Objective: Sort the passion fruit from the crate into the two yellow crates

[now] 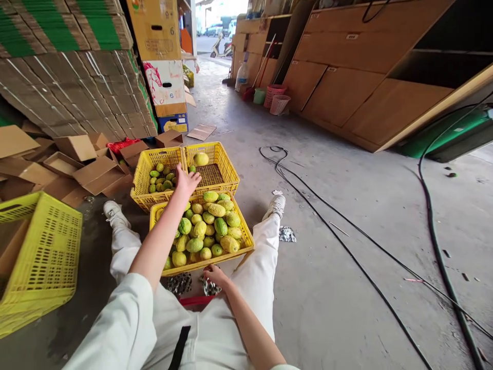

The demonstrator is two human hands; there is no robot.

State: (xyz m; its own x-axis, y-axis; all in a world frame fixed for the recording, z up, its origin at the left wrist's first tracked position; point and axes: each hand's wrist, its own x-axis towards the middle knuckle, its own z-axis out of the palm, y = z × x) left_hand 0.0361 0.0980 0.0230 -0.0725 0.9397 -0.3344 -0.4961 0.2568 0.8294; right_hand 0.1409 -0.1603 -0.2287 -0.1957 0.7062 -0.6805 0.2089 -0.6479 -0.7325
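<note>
My left hand (pixel 187 181) reaches over the shared wall of two yellow plastic crates, fingers apart, with nothing visible in it. Just beyond it, a small green fruit (pixel 192 168) and a larger yellow oval fruit (pixel 201 159) lie in the right-hand crate (pixel 228 167). Small green fruits (pixel 159 174) partly fill the left-hand crate (pixel 139 192). Nearer me, a tilted yellow crate (pixel 249 241) is full of yellow-green oval fruits (pixel 208 228). At its front edge, my right hand (pixel 216 276) has bent, closed fingers beside shiny black-and-silver sheets (pixel 180 283); what they pinch is hidden.
A yellow crate (pixel 50 257) stands at left near loose cardboard boxes (pixel 73 159). Bundled flat cartons (pixel 77 92) are stacked behind. Black cables (pixel 331 216) cross the floor at right, and wooden cabinets (pixel 342 92) line that side. My legs flank the full crate.
</note>
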